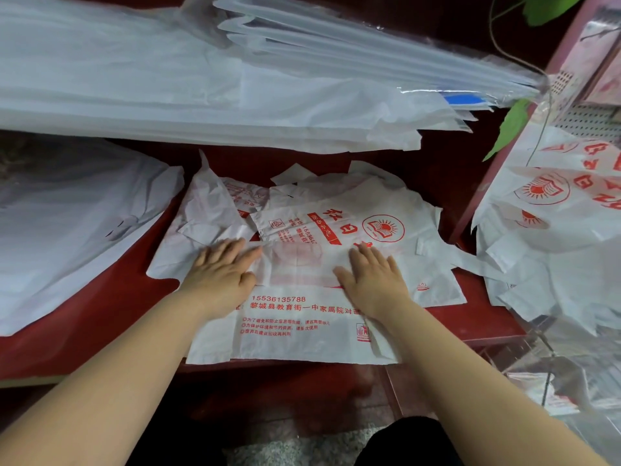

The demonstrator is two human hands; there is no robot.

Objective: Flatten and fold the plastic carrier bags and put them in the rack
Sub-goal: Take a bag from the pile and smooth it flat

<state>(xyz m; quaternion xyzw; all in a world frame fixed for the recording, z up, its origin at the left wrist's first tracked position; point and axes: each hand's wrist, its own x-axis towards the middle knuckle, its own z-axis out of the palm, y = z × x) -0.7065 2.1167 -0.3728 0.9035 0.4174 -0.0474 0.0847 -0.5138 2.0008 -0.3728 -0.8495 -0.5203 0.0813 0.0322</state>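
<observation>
A white plastic carrier bag (295, 334) with red print lies spread on the red shelf (111, 317), its near edge hanging over the front. Both my hands press flat on its upper half: my left hand (221, 274) on the left, my right hand (373, 277) on the right, fingers straight and pointing away from me. More printed white bags (342, 210) lie crumpled and overlapping just beyond my fingertips.
A thick stack of plain white bags (201, 89) fills the back of the shelf. Another plain white bag (67, 223) lies at the left. At the right, printed bags (554, 210) hang from a perforated rack (588, 119) beside a green leaf (510, 126).
</observation>
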